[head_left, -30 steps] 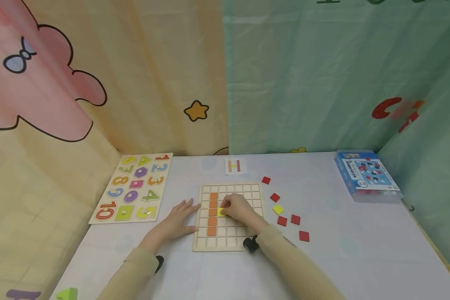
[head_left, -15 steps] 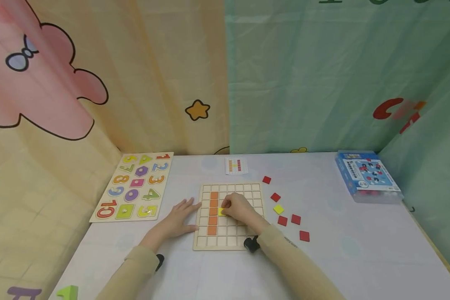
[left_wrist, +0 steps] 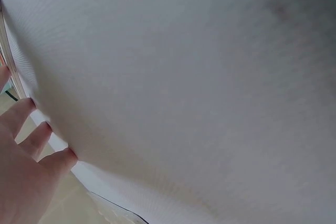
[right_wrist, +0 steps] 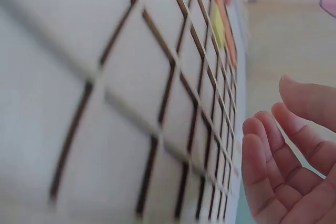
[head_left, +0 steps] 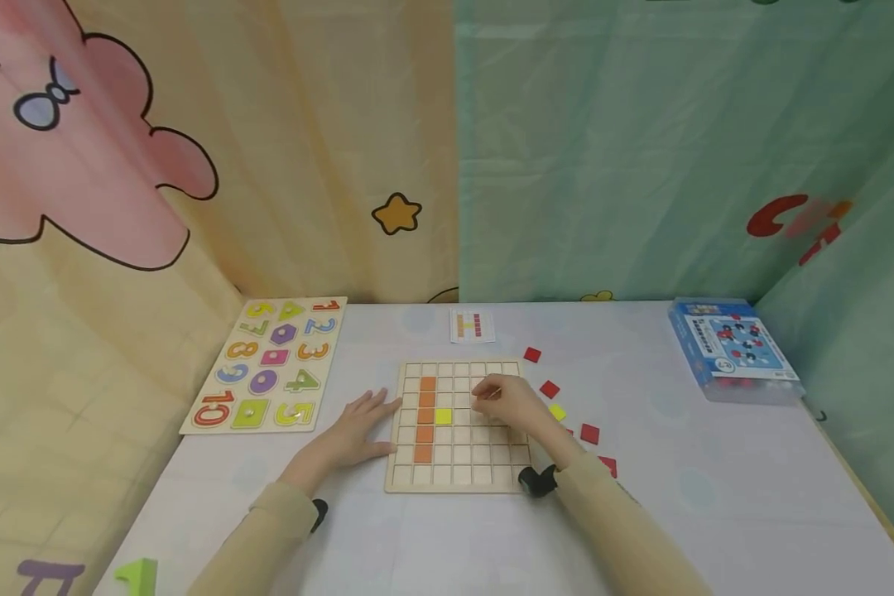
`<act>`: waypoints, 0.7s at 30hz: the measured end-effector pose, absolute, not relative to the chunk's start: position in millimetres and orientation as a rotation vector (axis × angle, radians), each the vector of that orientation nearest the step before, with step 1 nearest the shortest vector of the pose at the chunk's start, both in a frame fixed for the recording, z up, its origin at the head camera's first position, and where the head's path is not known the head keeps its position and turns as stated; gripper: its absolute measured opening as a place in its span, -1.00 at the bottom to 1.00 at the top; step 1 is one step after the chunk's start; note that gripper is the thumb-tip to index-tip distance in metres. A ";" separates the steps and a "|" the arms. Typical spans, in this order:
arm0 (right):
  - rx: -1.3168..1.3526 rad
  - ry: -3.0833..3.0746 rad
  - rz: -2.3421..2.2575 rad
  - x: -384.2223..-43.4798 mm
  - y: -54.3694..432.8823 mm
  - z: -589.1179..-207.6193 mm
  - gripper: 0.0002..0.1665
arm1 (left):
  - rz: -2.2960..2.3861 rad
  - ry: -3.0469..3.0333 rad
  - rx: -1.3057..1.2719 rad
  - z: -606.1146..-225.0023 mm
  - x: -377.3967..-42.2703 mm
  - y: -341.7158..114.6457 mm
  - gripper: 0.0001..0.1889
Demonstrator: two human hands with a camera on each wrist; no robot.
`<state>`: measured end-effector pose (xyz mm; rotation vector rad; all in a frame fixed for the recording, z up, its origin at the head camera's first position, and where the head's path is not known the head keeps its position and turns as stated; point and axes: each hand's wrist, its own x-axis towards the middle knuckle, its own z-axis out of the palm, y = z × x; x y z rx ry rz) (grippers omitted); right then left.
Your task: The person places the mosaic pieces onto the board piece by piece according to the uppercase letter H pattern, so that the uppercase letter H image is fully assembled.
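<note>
A wooden grid board (head_left: pixel 443 476) lies on the table with a column of orange square tiles (head_left: pixel 425 416) set in its left part. Beside that column, a yellow tile (head_left: pixel 443 416) fills one cell. My left hand (head_left: pixel 358 432) rests on the table with spread fingers, its fingertips at the board's left edge. Over the right half of the grid is my right hand (head_left: pixel 512 404). In the right wrist view the right hand (right_wrist: pixel 294 166) has loosely bent fingers, the thumb apart from them and nothing between.
Several red tiles (head_left: pixel 590 434) and another yellow tile (head_left: pixel 557 412) lie right of the board, partly behind the right forearm. A pattern card (head_left: pixel 473 326) sits behind the board. A number puzzle (head_left: pixel 268 364) is at left, a blue box (head_left: pixel 733 348) at back right, a green block (head_left: pixel 140 575) at front left.
My right hand has let go of the yellow tile, which stays in its cell beside the orange column, and has moved right. The left hand keeps its place at the board's edge.
</note>
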<state>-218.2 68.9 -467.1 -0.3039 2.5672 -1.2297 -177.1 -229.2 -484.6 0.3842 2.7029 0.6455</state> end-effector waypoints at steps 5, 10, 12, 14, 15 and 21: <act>-0.159 2.623 -1.262 -218.8 116.7 -461.9 -0.71 | 0.613 2.713 0.392 -484.2 -178.8 -227.9 -0.18; 0.007 2.683 -1.218 -216.5 157.9 -461.5 -0.62 | 0.616 2.717 0.384 -484.0 -179.9 -227.0 -0.17; 0.070 2.673 -1.209 -215.0 168.8 -461.7 -0.57 | 0.621 2.716 0.383 -484.1 -179.7 -226.9 -0.17; 0.122 2.657 -1.196 -213.4 175.7 -461.3 -0.54 | 0.626 2.715 0.377 -484.4 -179.2 -227.1 -0.17; 0.142 2.651 -1.193 -212.3 178.1 -461.1 -0.53 | 0.625 2.713 0.371 -484.8 -178.9 -227.1 -0.17; 0.192 2.656 -1.175 -208.5 182.5 -460.9 -0.51 | 0.626 2.710 0.361 -484.4 -179.0 -226.3 -0.17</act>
